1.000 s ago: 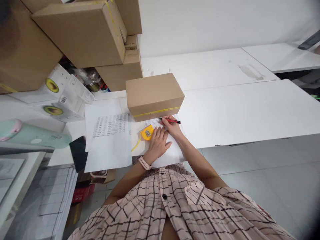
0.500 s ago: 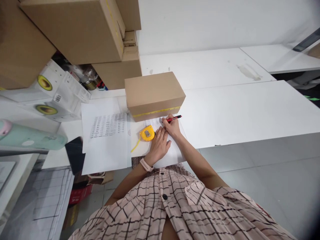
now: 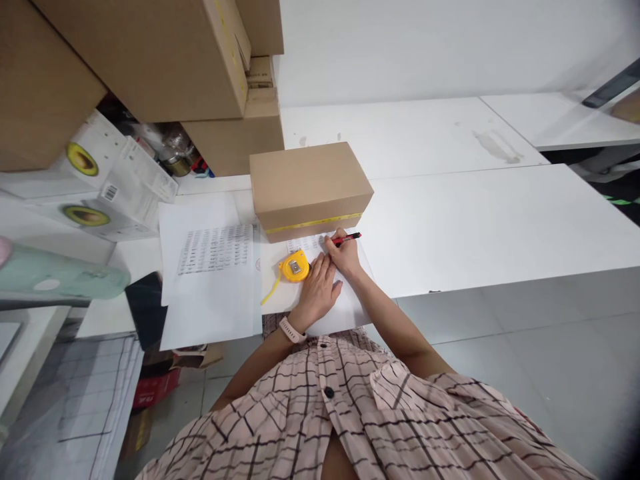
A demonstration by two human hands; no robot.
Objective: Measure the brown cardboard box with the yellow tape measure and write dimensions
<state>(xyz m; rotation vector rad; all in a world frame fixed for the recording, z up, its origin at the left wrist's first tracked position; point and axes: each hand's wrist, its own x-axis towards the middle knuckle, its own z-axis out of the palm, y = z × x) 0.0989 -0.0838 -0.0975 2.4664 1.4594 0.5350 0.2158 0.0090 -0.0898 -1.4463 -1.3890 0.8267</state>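
My right hand [image 3: 345, 253] is closed around a red and black pen [image 3: 350, 237], its tip down near the printed lines on a sheet of paper [image 3: 345, 310]. Flat on that same sheet lies my left hand [image 3: 320, 287], fingers stretched out. A yellow tape measure [image 3: 295, 267] rests just left of my left fingers, with a short end of its tape pulled out. Directly behind both hands stands a closed cardboard box [image 3: 310, 180], with yellow tape along its front; it covers the far edge of the sheet.
More printed sheets [image 3: 210, 313] lie at the left, over a dark flat object [image 3: 145, 310]. Large cardboard boxes [image 3: 150, 60] are stacked at the back left, beside white boxes with avocado pictures [image 3: 120, 193]. A mint-green bottle [image 3: 65, 270] is at far left. The white table [image 3: 475, 227] extends right.
The pen has tilted slightly and its rear end has shifted a little left. My left hand stays in place. The view has moved very slightly.
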